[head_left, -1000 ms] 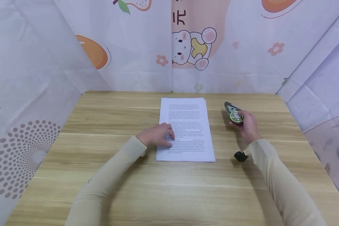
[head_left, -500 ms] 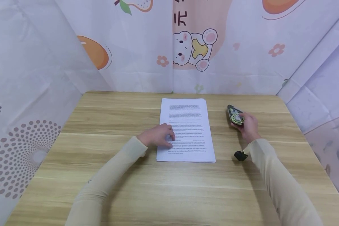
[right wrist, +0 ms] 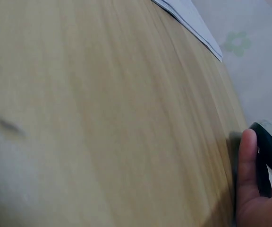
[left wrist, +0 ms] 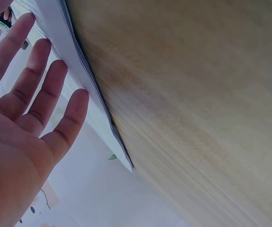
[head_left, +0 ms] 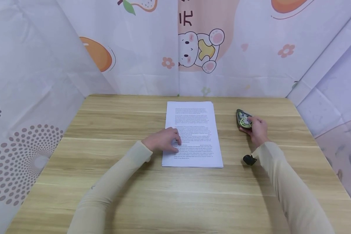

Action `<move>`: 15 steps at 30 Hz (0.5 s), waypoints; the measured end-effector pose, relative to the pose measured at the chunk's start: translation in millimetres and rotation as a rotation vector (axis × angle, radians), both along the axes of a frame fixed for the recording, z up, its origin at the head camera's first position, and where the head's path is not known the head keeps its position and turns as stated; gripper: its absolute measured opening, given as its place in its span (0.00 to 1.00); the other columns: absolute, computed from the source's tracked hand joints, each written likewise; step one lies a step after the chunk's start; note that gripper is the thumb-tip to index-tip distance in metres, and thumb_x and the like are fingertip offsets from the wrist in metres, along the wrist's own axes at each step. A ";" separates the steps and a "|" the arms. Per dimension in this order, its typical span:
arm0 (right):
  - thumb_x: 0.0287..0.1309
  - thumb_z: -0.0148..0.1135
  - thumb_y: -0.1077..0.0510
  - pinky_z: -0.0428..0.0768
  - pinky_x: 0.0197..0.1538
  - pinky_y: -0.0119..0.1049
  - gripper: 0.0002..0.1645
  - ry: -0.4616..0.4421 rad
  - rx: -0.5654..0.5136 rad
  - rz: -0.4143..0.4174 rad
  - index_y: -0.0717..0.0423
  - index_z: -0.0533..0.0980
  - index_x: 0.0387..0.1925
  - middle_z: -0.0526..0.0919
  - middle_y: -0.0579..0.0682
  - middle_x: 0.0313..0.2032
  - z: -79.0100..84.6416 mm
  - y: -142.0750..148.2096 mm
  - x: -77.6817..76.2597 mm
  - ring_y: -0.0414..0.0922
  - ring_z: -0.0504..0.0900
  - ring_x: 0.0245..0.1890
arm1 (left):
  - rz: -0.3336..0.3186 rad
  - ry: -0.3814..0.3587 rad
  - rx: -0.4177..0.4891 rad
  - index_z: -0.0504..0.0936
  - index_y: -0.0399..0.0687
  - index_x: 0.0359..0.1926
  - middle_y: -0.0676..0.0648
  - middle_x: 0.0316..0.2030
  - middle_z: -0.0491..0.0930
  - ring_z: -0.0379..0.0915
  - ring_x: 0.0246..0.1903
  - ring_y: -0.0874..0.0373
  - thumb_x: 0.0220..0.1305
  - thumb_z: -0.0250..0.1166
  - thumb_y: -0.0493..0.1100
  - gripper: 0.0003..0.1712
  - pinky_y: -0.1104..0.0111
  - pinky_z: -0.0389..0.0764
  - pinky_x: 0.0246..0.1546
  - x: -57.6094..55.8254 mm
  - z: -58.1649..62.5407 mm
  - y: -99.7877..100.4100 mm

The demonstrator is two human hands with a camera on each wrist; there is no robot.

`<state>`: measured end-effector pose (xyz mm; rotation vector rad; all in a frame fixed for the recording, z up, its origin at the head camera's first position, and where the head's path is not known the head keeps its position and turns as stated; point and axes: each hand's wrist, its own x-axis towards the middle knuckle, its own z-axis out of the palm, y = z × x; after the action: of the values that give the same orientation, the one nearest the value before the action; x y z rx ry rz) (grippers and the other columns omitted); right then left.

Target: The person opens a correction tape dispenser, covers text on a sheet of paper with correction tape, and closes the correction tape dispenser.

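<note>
A stack of printed paper sheets lies on the wooden table in the head view. My left hand rests on its left side, fingers slightly bent, holding nothing. In the left wrist view, the left hand's fingertips touch the top sheet near the edge. To the right of the stack, my right hand grips a dark green, teardrop-shaped correction tape with ring-shaped parts on its face. In the right wrist view, a finger lies along the correction tape, most of which is cut off by the frame.
The wooden table reaches back to a white printed curtain, which also hangs along both sides. A small black camera piece sticks out from the right sleeve.
My right hand has shifted slightly to the right and nearer with the correction tape. The left hand and the paper stack have stayed in place.
</note>
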<state>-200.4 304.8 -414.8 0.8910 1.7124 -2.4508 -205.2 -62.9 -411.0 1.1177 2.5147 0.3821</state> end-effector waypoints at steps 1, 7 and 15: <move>0.66 0.47 0.59 0.82 0.41 0.32 0.20 -0.003 0.016 0.003 0.58 0.60 0.57 0.64 0.48 0.47 -0.3 0.0 -0.5 0.41 0.72 0.43 | 0.001 -0.001 0.001 0.85 0.52 0.38 0.51 0.42 0.76 0.66 0.43 0.57 0.49 0.70 0.47 0.13 0.64 0.68 0.48 -0.1 0.0 0.0; 0.67 0.46 0.57 0.82 0.39 0.30 0.32 -0.028 0.139 0.048 0.63 0.52 0.68 0.64 0.49 0.46 -0.9 0.0 -5.2 0.39 0.75 0.38 | 0.003 -0.002 0.001 0.85 0.52 0.38 0.51 0.42 0.76 0.66 0.44 0.56 0.49 0.70 0.47 0.13 0.65 0.68 0.49 0.0 0.8 0.1; 0.66 0.47 0.56 0.82 0.38 0.29 0.37 -0.099 0.280 0.067 0.62 0.45 0.70 0.63 0.50 0.47 -0.6 -1.8 -10.1 0.38 0.74 0.36 | 0.007 -0.008 0.003 0.84 0.52 0.38 0.51 0.42 0.76 0.66 0.43 0.56 0.49 0.70 0.47 0.13 0.65 0.68 0.48 0.8 0.9 0.2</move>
<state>-210.5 303.0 -415.4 0.9414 2.0454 -2.1205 -204.4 -62.7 -410.1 1.1061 2.5127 0.3916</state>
